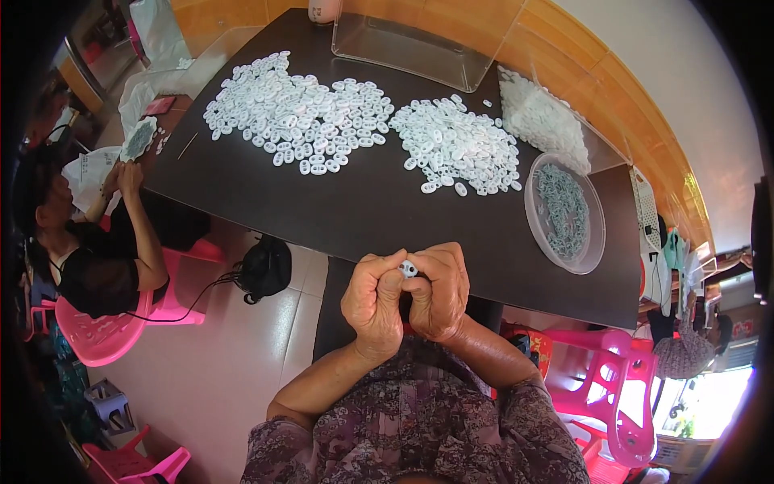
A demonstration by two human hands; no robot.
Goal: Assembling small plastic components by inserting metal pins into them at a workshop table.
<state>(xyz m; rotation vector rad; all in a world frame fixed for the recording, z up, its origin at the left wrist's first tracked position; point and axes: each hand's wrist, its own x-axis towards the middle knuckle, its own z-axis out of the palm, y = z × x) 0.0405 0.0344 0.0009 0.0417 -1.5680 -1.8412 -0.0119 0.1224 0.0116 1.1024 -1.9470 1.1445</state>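
Just off the table's near edge, my left hand [374,306] and my right hand [443,292] meet in front of me. Both are closed, with thumbs and fingertips pinching one small white oval plastic piece [409,269] with two dark holes. My fingers cover part of it. On the dark table [339,214] beyond lie two heaps of similar white oval pieces: a larger left heap [294,113] and a smaller right heap [459,145]. To the right stands a round clear tub [601,226] of small grey-green pieces, too fine to make out.
At the back are a clear plastic bin [411,64] and a clear bag of white pieces [544,117]. A thin stick [188,145] lies near the left edge. Another person [97,258] sits at left on a pink chair [109,335]. Pink stools [617,379] stand at right.
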